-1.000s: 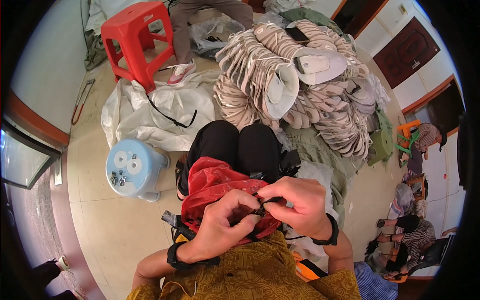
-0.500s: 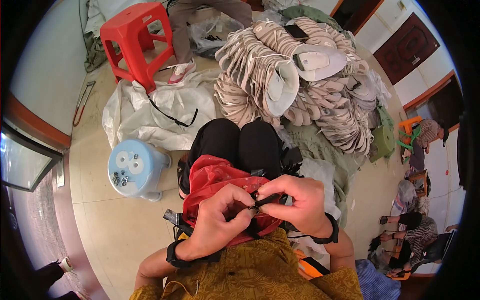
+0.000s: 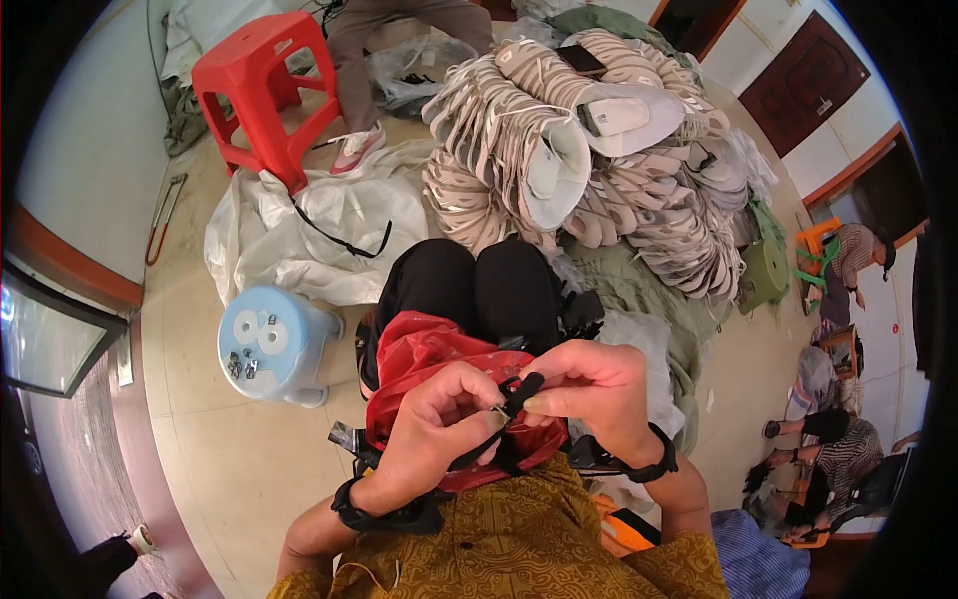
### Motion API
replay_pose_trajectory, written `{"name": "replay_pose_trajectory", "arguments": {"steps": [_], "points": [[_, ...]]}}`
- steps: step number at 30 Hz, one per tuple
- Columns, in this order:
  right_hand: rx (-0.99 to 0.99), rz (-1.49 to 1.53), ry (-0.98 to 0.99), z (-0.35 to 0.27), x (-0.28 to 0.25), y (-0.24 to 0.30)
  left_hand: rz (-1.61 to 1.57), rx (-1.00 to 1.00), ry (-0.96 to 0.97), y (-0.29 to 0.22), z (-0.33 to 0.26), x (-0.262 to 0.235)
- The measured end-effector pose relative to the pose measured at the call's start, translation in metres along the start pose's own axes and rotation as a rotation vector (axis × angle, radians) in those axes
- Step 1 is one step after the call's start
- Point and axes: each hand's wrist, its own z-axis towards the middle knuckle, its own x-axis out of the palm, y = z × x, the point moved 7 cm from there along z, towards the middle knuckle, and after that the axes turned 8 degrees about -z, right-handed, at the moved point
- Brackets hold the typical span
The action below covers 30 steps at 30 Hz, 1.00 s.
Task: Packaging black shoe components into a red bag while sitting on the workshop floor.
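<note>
Over my lap, both hands pinch a short black strap (image 3: 525, 392). My right hand (image 3: 604, 392) is closed, holding the strap's upper end between thumb and forefinger. My left hand (image 3: 441, 417) is also closed, its thumb and fingertips pressed around the lower part, where a small shiny metal piece (image 3: 502, 410) shows; its exact kind is too small to tell. Beneath the hands a red plastic sheet or bag (image 3: 404, 364) lies across my black-trousered thighs. More black strap material sits under my left fingers, partly hidden.
To the left stands a light-blue stool (image 3: 289, 374) with several small metal pieces (image 3: 242, 363) on top. Behind are a red stool (image 3: 257, 75), a white sack (image 3: 264, 235), and large bundles of beige shoe uppers (image 3: 499, 140). A person's leg (image 3: 351, 75) is nearby; other people (image 3: 843, 459) sit at right.
The strap's upper end now stands up more clearly above my right fingertips. My right hand has shifted slightly up, and the metal piece shows at my left thumb.
</note>
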Motion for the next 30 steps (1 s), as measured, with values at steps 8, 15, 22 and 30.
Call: {"name": "replay_pose_trajectory", "arguments": {"steps": [8, 15, 22, 30], "points": [[-0.043, -0.072, 0.025, 0.002, 0.0, 0.01, -0.093, 0.011, 0.026, 0.004, 0.005, 0.0], [-0.005, -0.155, 0.001, 0.003, 0.002, 0.015, -0.098, 0.062, 0.126, 0.005, 0.006, -0.002], [-0.115, -0.266, -0.039, 0.004, 0.004, 0.023, -0.071, 0.129, 0.167, -0.002, 0.009, -0.006], [-0.419, -0.573, -0.073, 0.004, 0.018, 0.055, -0.085, 0.159, 0.16, -0.009, 0.007, -0.002]]}}
